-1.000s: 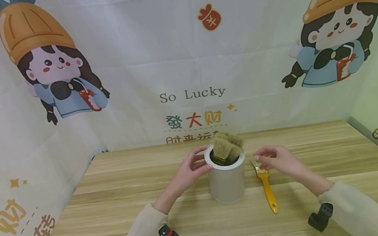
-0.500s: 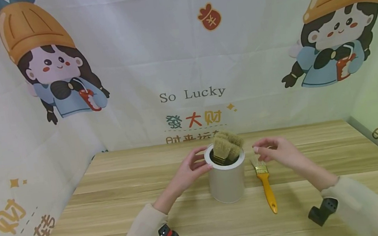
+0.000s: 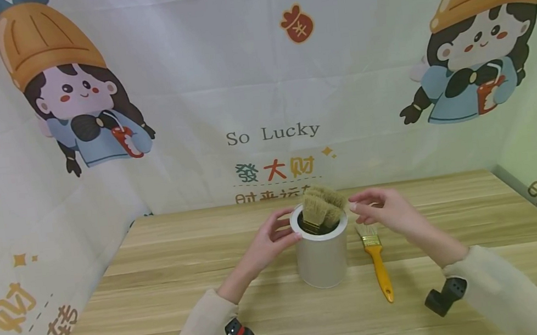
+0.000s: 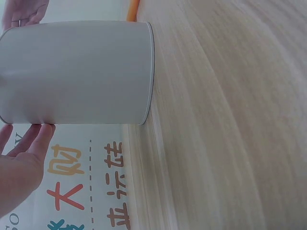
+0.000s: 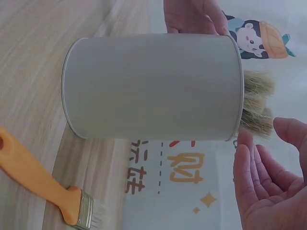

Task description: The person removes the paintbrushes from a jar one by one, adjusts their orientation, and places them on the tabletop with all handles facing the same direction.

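Note:
A light grey can [image 3: 323, 263] with a white rim stands upright on the table. Brushes [image 3: 320, 208] stick out of its mouth with their tan bristles up; their handles are hidden inside. My left hand [image 3: 275, 237] holds the can by its left side near the rim, thumb in front and fingers farther back. My right hand [image 3: 389, 213] hovers just right of the rim, fingers slightly bent, nothing between them. In the right wrist view, its thumb and fingertips are close to the bristles [image 5: 257, 105]. A paintbrush [image 3: 380, 271] with a yellow-orange handle lies right of the can, bristles pointing away.
The wooden table [image 3: 186, 276] extends on both sides of the can. Behind it hangs a white printed cloth [image 3: 175, 45] with cartoon figures and lettering. Each wrist bears a small black camera [image 3: 446, 296].
My right hand has lifted from the bristle end of the lying paintbrush and moved left towards the can's rim. My left hand, the can and the brushes have stayed put.

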Tool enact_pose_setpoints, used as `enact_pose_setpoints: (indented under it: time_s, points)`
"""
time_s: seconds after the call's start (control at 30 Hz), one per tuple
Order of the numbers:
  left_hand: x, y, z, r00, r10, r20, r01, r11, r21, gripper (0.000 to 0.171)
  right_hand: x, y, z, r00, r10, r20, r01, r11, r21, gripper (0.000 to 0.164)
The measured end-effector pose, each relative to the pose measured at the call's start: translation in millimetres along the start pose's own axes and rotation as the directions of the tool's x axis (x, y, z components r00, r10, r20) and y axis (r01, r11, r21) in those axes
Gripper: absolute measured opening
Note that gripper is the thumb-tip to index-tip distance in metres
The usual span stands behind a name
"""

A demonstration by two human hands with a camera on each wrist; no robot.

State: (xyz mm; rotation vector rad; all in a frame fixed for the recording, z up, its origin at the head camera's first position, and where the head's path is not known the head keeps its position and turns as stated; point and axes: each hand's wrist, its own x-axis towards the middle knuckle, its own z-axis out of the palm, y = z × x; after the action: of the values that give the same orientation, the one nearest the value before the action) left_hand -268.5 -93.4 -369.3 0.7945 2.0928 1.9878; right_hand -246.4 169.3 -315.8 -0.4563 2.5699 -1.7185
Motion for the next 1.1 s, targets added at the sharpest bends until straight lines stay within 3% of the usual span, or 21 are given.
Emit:
enact_pose_setpoints:
  time_s: [0.6, 1.1]
  points:
    - [0.6, -0.8, -0.4, 1.000, 0.000, 0.000, 0.000, 1.000, 0.005, 0.052, 12.0, 1.7, 18.0, 0.997, 0.031, -0.072, -0.031, 0.999, 0.008, 0.048]
    - [1.8, -3.0, -0.4, 1.000, 0.013, 0.006, -0.013, 1.000, -0.008, 0.053, 11.2, -0.4, 19.6, 0.996, -0.008, -0.092, 0.008, 1.000, 0.000, 0.040]
